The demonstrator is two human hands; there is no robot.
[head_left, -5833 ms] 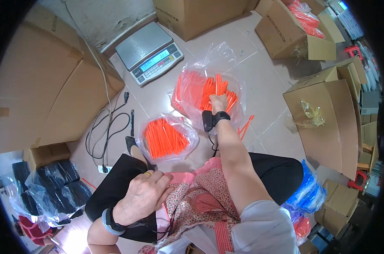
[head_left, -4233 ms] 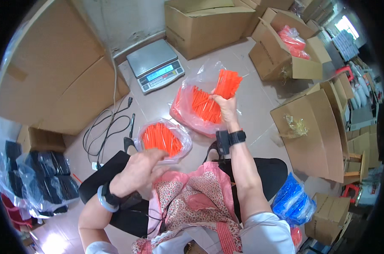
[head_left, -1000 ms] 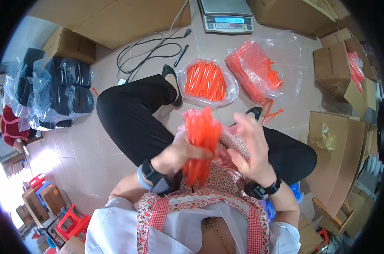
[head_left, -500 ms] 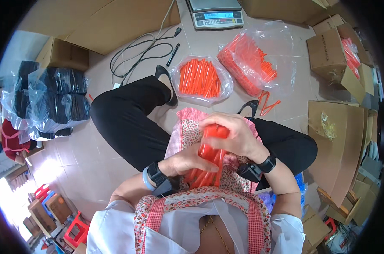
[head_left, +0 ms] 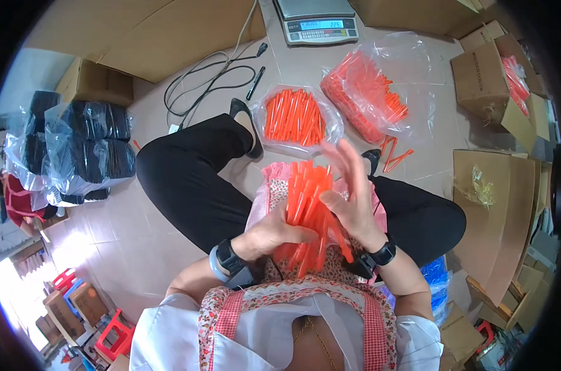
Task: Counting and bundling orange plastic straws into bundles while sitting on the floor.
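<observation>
A thick bundle of orange plastic sticks (head_left: 309,195) stands over my lap, its upper ends fanned a little apart. My left hand (head_left: 271,235) is wrapped round the bundle's left side, thumb across the front. At the right side my right hand (head_left: 353,201) is raised with its fingers stretched out and its thumb close to the sticks; whether it touches them I cannot tell. Lower down, several sticks slant out of line below the hands. Beyond my lap, more orange sticks (head_left: 294,117) lie on an opened clear plastic bag (head_left: 334,131).
A larger clear bag of orange sticks (head_left: 361,93) lies at the far right, with loose sticks (head_left: 397,159) beside it. A digital scale (head_left: 320,28), a pen (head_left: 255,83) and a coiled cable (head_left: 197,93) are farther off. Wrapped black packs (head_left: 88,142) stand left, cartons (head_left: 491,216) right.
My right hand has come off the top of the bundle and opened to its right. The stick ends, more packed before, now spread apart. My left hand keeps its hold.
</observation>
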